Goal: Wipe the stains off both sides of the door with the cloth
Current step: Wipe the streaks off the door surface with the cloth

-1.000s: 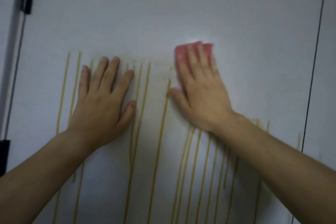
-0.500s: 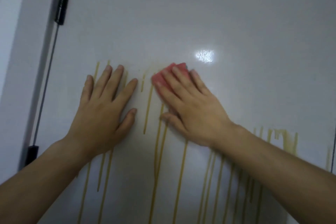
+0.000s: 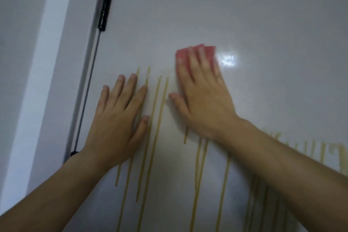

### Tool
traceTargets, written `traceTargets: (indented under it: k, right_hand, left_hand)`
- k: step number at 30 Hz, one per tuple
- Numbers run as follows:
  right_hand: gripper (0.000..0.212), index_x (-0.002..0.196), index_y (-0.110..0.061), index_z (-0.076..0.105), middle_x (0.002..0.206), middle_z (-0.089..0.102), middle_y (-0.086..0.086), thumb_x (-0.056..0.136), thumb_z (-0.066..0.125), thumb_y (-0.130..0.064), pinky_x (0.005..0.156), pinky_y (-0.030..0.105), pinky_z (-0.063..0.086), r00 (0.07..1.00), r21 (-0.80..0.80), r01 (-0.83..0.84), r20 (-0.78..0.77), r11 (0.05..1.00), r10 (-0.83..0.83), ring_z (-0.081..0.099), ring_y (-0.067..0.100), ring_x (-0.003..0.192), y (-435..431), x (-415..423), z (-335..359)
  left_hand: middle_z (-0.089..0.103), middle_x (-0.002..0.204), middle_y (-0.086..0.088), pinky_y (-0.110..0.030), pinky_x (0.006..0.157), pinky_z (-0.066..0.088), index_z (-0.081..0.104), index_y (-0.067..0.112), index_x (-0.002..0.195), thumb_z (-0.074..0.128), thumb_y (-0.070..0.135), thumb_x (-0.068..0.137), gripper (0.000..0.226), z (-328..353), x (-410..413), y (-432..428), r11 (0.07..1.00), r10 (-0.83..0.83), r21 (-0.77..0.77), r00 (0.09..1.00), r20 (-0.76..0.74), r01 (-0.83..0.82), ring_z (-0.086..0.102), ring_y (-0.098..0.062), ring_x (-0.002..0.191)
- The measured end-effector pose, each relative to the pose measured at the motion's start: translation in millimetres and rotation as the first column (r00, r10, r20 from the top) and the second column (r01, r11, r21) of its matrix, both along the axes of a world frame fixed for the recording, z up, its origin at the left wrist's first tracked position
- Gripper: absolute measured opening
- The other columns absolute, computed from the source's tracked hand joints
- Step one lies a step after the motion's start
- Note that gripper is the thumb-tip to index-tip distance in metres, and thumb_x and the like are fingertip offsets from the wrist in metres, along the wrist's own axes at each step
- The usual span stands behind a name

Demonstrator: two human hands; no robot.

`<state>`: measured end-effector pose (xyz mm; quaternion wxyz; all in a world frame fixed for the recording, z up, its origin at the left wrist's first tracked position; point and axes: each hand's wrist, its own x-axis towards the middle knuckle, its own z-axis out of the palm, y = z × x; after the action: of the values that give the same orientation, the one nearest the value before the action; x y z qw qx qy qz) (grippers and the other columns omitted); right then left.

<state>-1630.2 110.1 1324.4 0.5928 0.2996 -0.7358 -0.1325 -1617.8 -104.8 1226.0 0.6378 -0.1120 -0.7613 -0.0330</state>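
Observation:
A glossy white door [image 3: 244,15] fills the view, streaked with several long yellow drip stains [image 3: 156,128] running down its lower half. My right hand [image 3: 203,98] presses a pink cloth [image 3: 183,54] flat against the door with straight fingers, just left of a bright light reflection. Only the cloth's top edge shows above the fingertips. My left hand [image 3: 120,118] lies flat on the door, fingers spread, over the leftmost streaks. More smeared yellow stains [image 3: 320,149] sit at the right, above my right forearm.
A black hinge [image 3: 106,0] sits on the door's left edge, with a thin dark gap running down to a second black hinge [image 3: 74,153]. The white door frame [image 3: 43,81] and a grey wall lie further left.
My right hand has slid the cloth up and to the right, away from my left hand. The view has shifted, so the hinge side shows more. The left hand stays flat.

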Motion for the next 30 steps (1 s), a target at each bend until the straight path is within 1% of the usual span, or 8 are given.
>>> traceTargets:
  k: [3,5,8,13,18,24,28,30]
  right_hand:
    - [0.075,0.163,-0.009,0.020,0.170,0.016,0.015,0.103,0.028,-0.054,0.128,0.052,0.008,0.998,0.283,-0.039,-0.025,0.958,0.049,0.005,0.033,0.159,-17,-5,-20]
    - [0.073,0.163,-0.012,0.020,0.171,0.016,0.012,0.103,0.024,-0.053,0.129,0.049,0.006,0.997,0.247,-0.029,-0.068,0.969,0.047,0.007,0.030,0.159,-23,-6,1]
    - [0.075,0.164,-0.010,0.014,0.171,0.011,0.014,0.102,0.019,-0.053,0.129,0.049,0.001,0.998,0.021,-0.054,-0.022,0.998,0.055,0.002,0.030,0.159,-47,-3,25]
    - [0.074,0.163,-0.009,0.019,0.170,0.018,0.016,0.104,0.028,-0.052,0.127,0.052,0.009,0.995,0.412,-0.049,-0.063,0.910,0.082,0.008,0.034,0.159,-63,-9,-20]
    - [0.074,0.164,-0.010,0.017,0.171,0.016,0.014,0.103,0.022,-0.053,0.128,0.050,0.006,0.996,0.163,-0.042,-0.065,0.986,0.053,0.007,0.031,0.159,-88,-5,13]
    - [0.071,0.163,-0.008,0.021,0.169,0.021,0.015,0.106,0.028,-0.049,0.127,0.053,0.010,0.994,0.494,-0.084,-0.020,0.866,0.108,0.010,0.034,0.158,-85,-9,-41]
    - [0.074,0.164,-0.010,0.011,0.171,0.012,0.015,0.104,0.017,-0.052,0.129,0.049,0.000,0.999,0.202,-0.028,-0.026,0.979,0.034,0.003,0.033,0.159,-116,-2,11]
    - [0.076,0.164,-0.008,0.008,0.172,0.007,0.015,0.102,0.014,-0.053,0.129,0.050,-0.001,0.999,0.169,-0.045,0.002,0.985,0.045,-0.001,0.033,0.159,-131,0,14]
  left_hand:
    - [0.020,0.169,-0.016,-0.056,0.127,0.014,0.034,0.008,0.158,0.040,0.039,0.099,0.066,-9,-1,-7,0.996,-0.080,0.042,0.996,-0.024,0.081,0.014,-0.033,0.158]
    - [0.018,0.169,-0.017,-0.054,0.128,0.013,0.033,0.006,0.158,0.042,0.038,0.099,0.068,-23,0,-15,0.991,-0.086,0.097,0.996,-0.029,0.088,0.013,-0.034,0.158]
    - [0.013,0.171,-0.016,-0.049,0.129,0.008,0.029,0.005,0.159,0.041,0.039,0.100,0.069,-43,-1,-24,0.987,-0.095,0.130,0.995,-0.004,0.095,0.008,-0.032,0.159]
    - [0.014,0.170,-0.017,-0.050,0.128,0.010,0.029,0.005,0.158,0.041,0.036,0.100,0.067,-62,0,-23,0.972,-0.143,0.186,0.989,-0.018,0.144,0.008,-0.031,0.160]
    - [0.013,0.171,-0.016,-0.047,0.129,0.006,0.030,0.008,0.158,0.043,0.036,0.100,0.066,-89,2,-13,0.957,-0.168,0.235,0.986,-0.014,0.167,0.009,-0.031,0.159]
    - [0.013,0.171,-0.016,-0.044,0.129,0.005,0.026,0.008,0.160,0.040,0.033,0.102,0.065,-121,3,-13,0.951,-0.174,0.264,0.985,0.012,0.164,0.007,-0.029,0.160]
    - [0.009,0.173,-0.009,-0.045,0.128,0.009,0.020,0.014,0.162,0.040,0.034,0.101,0.067,-132,4,-15,0.948,-0.196,0.262,0.980,0.026,0.183,0.006,-0.028,0.160]
    - [0.009,0.173,-0.008,-0.044,0.127,0.010,0.020,0.014,0.162,0.040,0.033,0.101,0.067,-136,4,-15,0.942,-0.206,0.277,0.978,0.027,0.191,0.006,-0.027,0.160]
